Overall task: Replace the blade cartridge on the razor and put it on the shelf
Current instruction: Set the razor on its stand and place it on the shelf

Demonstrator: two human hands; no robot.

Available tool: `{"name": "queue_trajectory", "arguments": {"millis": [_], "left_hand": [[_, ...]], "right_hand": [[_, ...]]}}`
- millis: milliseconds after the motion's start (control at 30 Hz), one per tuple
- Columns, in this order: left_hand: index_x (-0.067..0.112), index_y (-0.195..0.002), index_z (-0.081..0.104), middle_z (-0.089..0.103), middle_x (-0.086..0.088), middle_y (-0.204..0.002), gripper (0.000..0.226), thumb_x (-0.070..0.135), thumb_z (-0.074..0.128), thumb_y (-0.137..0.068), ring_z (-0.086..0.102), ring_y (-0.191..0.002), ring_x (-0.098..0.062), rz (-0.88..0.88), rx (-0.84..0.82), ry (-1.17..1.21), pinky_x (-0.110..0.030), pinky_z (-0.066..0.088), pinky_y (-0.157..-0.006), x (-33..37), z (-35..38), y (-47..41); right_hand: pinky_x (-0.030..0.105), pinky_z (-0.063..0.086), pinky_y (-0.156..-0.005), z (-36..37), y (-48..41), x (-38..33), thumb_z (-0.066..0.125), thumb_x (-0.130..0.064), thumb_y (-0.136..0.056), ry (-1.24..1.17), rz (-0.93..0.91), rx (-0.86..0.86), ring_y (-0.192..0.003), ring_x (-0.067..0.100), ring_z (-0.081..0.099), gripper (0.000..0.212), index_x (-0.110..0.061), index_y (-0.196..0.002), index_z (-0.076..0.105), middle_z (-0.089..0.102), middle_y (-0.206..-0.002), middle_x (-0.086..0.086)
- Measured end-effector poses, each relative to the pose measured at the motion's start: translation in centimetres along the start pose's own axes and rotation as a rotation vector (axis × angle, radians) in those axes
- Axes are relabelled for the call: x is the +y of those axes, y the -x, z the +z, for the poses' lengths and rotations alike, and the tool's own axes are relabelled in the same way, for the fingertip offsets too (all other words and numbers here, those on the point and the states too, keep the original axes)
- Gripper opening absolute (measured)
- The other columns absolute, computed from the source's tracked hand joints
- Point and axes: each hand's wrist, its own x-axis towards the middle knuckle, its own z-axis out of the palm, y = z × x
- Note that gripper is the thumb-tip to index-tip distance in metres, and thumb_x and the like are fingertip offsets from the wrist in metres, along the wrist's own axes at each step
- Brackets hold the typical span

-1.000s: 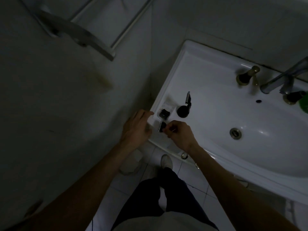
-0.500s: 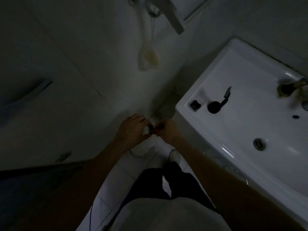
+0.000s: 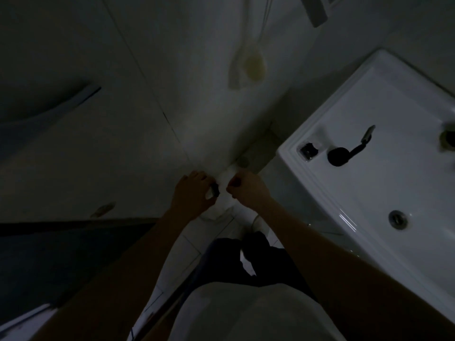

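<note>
Both hands are raised over the floor, left of the white sink (image 3: pixel 295 153). My left hand (image 3: pixel 194 195) pinches a small dark blade cartridge (image 3: pixel 214 189) with a pale part on it. My right hand (image 3: pixel 248 190) is a closed fist a short gap to the right of the cartridge; nothing shows in it. The black razor (image 3: pixel 344 151) lies on the sink's flat corner ledge, its head (image 3: pixel 368 134) pointing toward the wall. A small dark cartridge holder (image 3: pixel 307 150) sits beside it at the sink corner.
A white object (image 3: pixel 221 207) stands on the tiled floor under my hands. The basin drain (image 3: pixel 397 219) and a tap base (image 3: pixel 449 139) are at the right. A pale pouch (image 3: pixel 251 67) hangs on the wall. A dark panel fills the lower left.
My hands left the sink corner and moved left over the floor. They met on the cartridge, then parted; the cartridge stays in my left hand. The view swung left.
</note>
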Motion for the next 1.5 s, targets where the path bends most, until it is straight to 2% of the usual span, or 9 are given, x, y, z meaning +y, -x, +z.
{"name": "queue_trajectory", "arguments": {"millis": [267,500,633,833,900,1033,1200,1300,1500], "left_hand": [[0.020,-0.115,0.070,0.070,-0.008,-0.108,0.047,0.037,0.081,-0.072,0.061,-0.102,-0.031,-0.121,-0.045,-0.011,-0.039,0.045,-0.079,-0.7,1.7,-0.2],[0.014,-0.106,0.071,0.070,-0.010,-0.101,0.029,0.023,0.072,-0.079,0.063,-0.095,-0.033,-0.107,0.051,0.003,-0.038,0.046,-0.074,0.0,0.4,-1.4],[0.015,-0.105,0.072,0.071,-0.009,-0.101,0.023,0.018,0.060,-0.086,0.064,-0.093,-0.032,-0.076,0.123,0.075,-0.041,0.052,-0.077,2.0,-1.5,-3.4],[0.016,-0.101,0.072,0.071,-0.006,-0.098,0.019,0.014,0.056,-0.091,0.062,-0.088,-0.028,0.084,0.242,0.150,-0.037,0.051,-0.072,7.1,-4.6,-6.7],[0.014,-0.105,0.072,0.072,-0.009,-0.100,0.021,0.007,0.058,-0.090,0.063,-0.089,-0.028,0.135,0.241,0.196,-0.033,0.048,-0.075,9.3,-5.4,-7.7],[0.012,-0.111,0.071,0.073,-0.009,-0.104,0.027,0.003,0.061,-0.087,0.064,-0.093,-0.027,0.186,0.201,0.239,-0.033,0.050,-0.081,13.2,-6.5,-9.5],[0.013,-0.118,0.066,0.071,-0.005,-0.110,0.043,-0.004,0.053,-0.081,0.062,-0.097,-0.022,0.302,0.139,0.243,-0.032,0.052,-0.079,17.2,-7.1,-10.7],[0.014,-0.123,0.062,0.066,-0.006,-0.117,0.033,0.013,0.058,-0.090,0.059,-0.106,-0.025,0.320,0.145,0.181,-0.040,0.051,-0.084,19.2,-6.7,-11.3],[0.011,-0.139,0.045,0.051,-0.013,-0.136,0.058,0.034,0.065,-0.089,0.048,-0.123,-0.031,0.298,-0.037,0.058,-0.041,0.044,-0.095,21.7,-4.7,-12.8]], "right_hand": [[0.038,0.054,-0.089,-0.6,0.1,1.9,0.061,-0.023,-0.092,0.009,0.049,-0.002,-0.097,0.025,0.067,0.023,-0.005,-0.103,0.069,0.071,-0.103,0.012],[0.044,0.056,-0.087,-2.5,0.6,2.7,0.060,-0.026,-0.092,-0.052,0.062,0.046,-0.088,0.024,0.068,0.021,-0.008,-0.094,0.069,0.071,-0.094,0.010],[0.040,0.057,-0.080,-4.0,1.1,2.5,0.059,-0.023,-0.092,-0.063,0.064,0.098,-0.083,0.026,0.068,0.019,-0.008,-0.088,0.069,0.071,-0.086,0.012],[0.048,0.054,-0.077,-6.5,2.0,2.3,0.057,-0.018,-0.092,-0.122,0.049,0.237,-0.082,0.038,0.066,0.028,0.008,-0.089,0.067,0.070,-0.086,0.025],[0.044,0.055,-0.076,-7.7,2.7,2.5,0.057,-0.022,-0.092,-0.137,0.058,0.289,-0.082,0.034,0.068,0.027,0.003,-0.090,0.067,0.071,-0.088,0.020],[0.042,0.058,-0.080,-9.7,4.0,4.0,0.058,-0.037,-0.085,-0.204,0.075,0.358,-0.080,0.022,0.070,0.016,-0.023,-0.083,0.065,0.073,-0.089,0.003],[0.044,0.059,-0.077,-11.7,6.1,7.0,0.056,-0.035,-0.080,-0.288,0.121,0.475,-0.076,0.019,0.070,0.020,-0.022,-0.086,0.069,0.073,-0.084,-0.001],[0.043,0.059,-0.076,-12.4,7.0,8.3,0.058,-0.031,-0.085,-0.316,0.149,0.560,-0.075,0.020,0.070,0.014,-0.022,-0.086,0.068,0.073,-0.083,0.000],[0.036,0.058,-0.069,-13.8,8.6,11.0,0.061,-0.030,-0.088,-0.343,0.223,0.702,-0.072,0.018,0.068,0.017,-0.015,-0.084,0.066,0.071,-0.079,0.002]]}}
